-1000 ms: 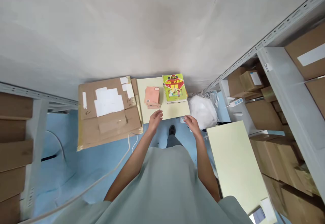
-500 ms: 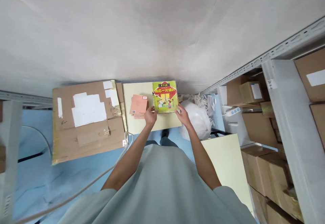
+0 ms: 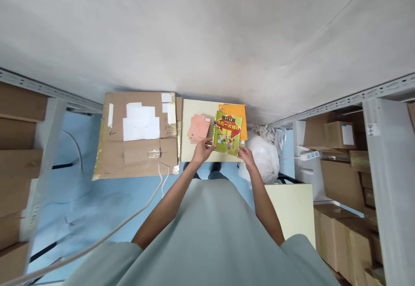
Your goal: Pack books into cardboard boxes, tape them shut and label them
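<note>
I hold a green picture book [image 3: 227, 132] with both hands, lifted a little off the pale yellow table [image 3: 186, 147]. My left hand [image 3: 203, 150] grips its near left corner and my right hand [image 3: 247, 156] grips its near right corner. Under where the book lay, an orange book [image 3: 238, 112] shows on the table. A small stack of pink packets [image 3: 199, 127] lies just left of the green book.
A large taped cardboard box [image 3: 138, 134] stands left of the table. A white plastic bag [image 3: 264, 158] sits to the right, with a second pale table [image 3: 292, 208] nearer me. Metal shelves with cardboard boxes [image 3: 339, 134] line both sides. A white cable [image 3: 129, 221] crosses the blue floor.
My hands reached from the table's front edge to the green book, took hold of it and pulled it toward me, uncovering the orange book beneath.
</note>
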Demonstrator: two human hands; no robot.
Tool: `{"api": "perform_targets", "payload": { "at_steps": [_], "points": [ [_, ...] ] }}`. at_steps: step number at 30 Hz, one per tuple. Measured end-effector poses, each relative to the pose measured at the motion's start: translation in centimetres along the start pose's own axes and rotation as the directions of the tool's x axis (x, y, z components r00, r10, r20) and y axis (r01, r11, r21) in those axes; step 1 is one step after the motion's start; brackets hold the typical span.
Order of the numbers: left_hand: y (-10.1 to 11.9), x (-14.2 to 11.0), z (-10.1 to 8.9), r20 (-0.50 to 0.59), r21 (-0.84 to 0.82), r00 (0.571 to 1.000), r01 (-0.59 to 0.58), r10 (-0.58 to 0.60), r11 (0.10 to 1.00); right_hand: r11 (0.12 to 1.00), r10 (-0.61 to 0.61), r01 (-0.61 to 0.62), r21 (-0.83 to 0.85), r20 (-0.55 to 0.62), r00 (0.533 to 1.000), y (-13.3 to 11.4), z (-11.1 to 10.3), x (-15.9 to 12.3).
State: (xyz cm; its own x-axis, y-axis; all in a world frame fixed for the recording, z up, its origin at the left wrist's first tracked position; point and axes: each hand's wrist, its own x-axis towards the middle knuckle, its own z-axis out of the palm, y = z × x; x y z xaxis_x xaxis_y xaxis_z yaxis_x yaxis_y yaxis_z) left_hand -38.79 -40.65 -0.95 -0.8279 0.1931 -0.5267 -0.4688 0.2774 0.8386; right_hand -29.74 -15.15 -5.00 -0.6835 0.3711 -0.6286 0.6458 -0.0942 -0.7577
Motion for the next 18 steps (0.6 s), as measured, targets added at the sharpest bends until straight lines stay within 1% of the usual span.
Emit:
{"api": "perform_targets", "payload": {
  "at_steps": [3,7,10,14,18],
  "points": [
    [0.1,-1.3,-2.2,0.016,0.002,0.999,-0.031,0.031,1.0,1.0,-0.031,0.031,-0.005,0.042,0.999,-0.9,1.8,-2.2],
    [-0.1,-2.6,-6.1,0.031,-0.042,0.993,-0.109,0.111,0.993,0.998,-0.057,0.056,0.012,0.102,0.993,-2.2,4.6,-5.1],
    [-1.0,-3.3,-9.3,-0.025,-0.094,0.99,-0.141,0.14,0.985,0.994,-0.112,0.111,0.012,0.13,0.985,-3.3,7.1,-6.5],
    [-2.9,-3.7,-13.6,-0.144,-0.139,0.978,-0.169,0.149,0.976,0.977,-0.204,0.21,-0.034,0.143,0.968,-5.0,11.6,-6.6],
    [-4.5,-3.3,-18.0,-0.213,-0.128,0.962,-0.2,0.17,0.971,0.948,-0.302,0.311,-0.063,0.128,0.945,-7.0,17.0,-5.1]
  ]
}}
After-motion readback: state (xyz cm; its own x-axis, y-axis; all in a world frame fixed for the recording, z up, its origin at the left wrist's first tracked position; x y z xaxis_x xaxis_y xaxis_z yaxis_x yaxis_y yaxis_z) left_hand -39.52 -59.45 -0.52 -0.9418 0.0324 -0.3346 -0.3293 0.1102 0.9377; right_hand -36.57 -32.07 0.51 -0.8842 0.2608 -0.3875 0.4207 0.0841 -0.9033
